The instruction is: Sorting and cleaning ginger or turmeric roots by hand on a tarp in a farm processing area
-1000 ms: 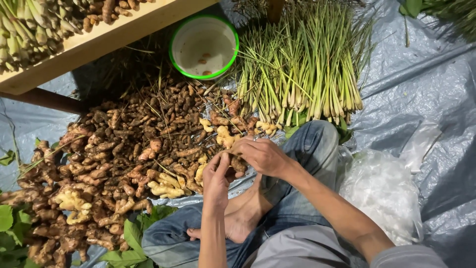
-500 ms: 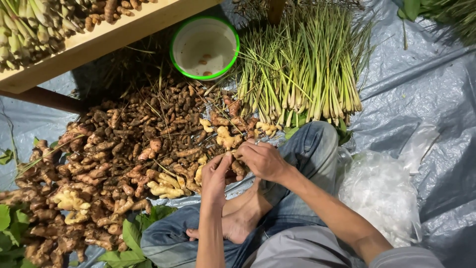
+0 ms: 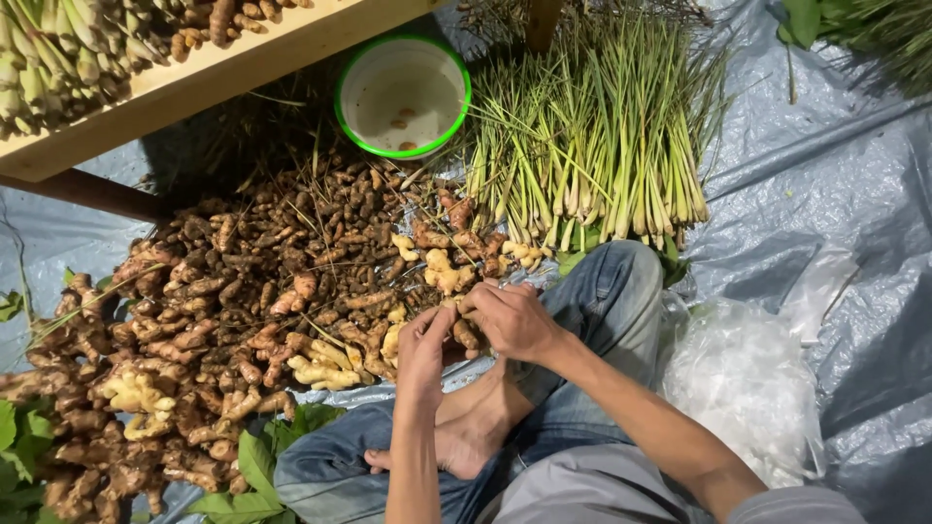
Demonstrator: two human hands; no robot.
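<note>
Both hands over my lap, at the near edge of the root pile point(image 3: 223, 330) on the grey tarp point(image 3: 825, 194). Left hand point(image 3: 424, 349) and right hand point(image 3: 512, 320) both pinching one small brown root piece point(image 3: 466, 333) between fingertips. Lemongrass bundle point(image 3: 592, 165) beyond, green-rimmed bowl point(image 3: 403, 95) beside it. Plastic bags point(image 3: 748, 383) off my right knee.
</note>
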